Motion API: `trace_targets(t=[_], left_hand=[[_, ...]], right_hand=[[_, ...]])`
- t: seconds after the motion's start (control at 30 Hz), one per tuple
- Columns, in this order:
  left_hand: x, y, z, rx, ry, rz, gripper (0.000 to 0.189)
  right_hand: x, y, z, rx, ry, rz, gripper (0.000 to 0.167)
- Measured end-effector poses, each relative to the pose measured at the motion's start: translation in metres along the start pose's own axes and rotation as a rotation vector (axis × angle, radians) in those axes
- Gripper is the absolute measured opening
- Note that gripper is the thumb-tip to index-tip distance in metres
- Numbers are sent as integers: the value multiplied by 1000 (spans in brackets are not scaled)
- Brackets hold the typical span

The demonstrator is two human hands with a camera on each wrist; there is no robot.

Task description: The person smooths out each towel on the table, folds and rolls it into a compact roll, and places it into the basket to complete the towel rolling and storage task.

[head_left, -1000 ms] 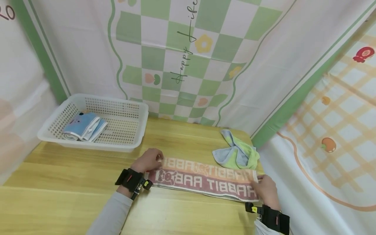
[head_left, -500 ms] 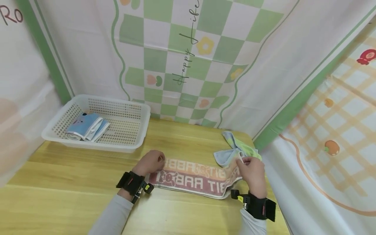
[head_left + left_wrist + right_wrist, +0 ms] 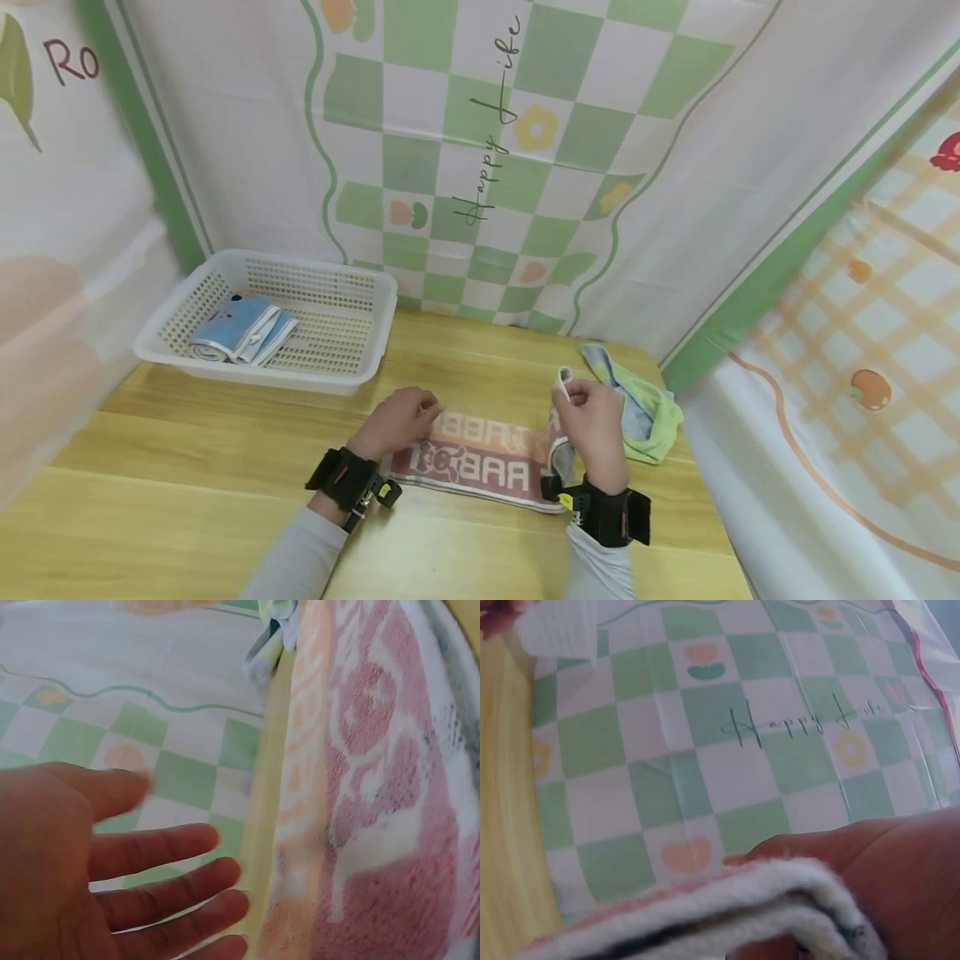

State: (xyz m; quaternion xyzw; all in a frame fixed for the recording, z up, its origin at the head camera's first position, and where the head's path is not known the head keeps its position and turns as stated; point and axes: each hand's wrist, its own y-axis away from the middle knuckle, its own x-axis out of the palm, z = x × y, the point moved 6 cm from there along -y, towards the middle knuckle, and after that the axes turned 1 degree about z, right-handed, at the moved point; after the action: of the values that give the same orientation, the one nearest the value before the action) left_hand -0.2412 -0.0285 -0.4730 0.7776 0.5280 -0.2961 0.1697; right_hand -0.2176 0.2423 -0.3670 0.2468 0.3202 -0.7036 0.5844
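A long folded towel (image 3: pixel 480 467) in pink and orange with white lettering lies across the wooden table in the head view. Its right end is lifted and bent up, pinched between the thumb and fingers of my right hand (image 3: pixel 594 425). In the right wrist view the towel's white edge (image 3: pixel 802 877) shows in layers at that thumb. My left hand (image 3: pixel 397 423) is over the towel's left end. The left wrist view shows the left hand's fingers (image 3: pixel 165 851) extended, thumb apart, beside the towel.
A white plastic basket (image 3: pixel 378 329) at the back left holds a folded blue towel (image 3: pixel 238 329). A crumpled green and grey cloth (image 3: pixel 652 417) lies at the table's right edge, just beyond my right hand. Behind the table (image 3: pixel 442 550) hangs a checked curtain (image 3: pixel 495 179).
My right hand has lifted the towel's right end and carried it leftward, so the flat part is shorter. My left hand stays at the left end. The head view has shifted slightly.
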Motion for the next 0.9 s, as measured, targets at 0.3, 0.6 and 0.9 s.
trace_targets(t=[0.3, 0.6, 0.9], left_hand=[[7, 0, -21, 76, 45, -56, 47], [8, 2, -57, 179, 135, -130, 49], [2, 12, -57, 116, 159, -182, 31]], right_hand=[[40, 5, 24, -117, -123, 117, 16], [69, 18, 55, -223, -167, 221, 19], [92, 29, 72, -397, -122, 467, 42]])
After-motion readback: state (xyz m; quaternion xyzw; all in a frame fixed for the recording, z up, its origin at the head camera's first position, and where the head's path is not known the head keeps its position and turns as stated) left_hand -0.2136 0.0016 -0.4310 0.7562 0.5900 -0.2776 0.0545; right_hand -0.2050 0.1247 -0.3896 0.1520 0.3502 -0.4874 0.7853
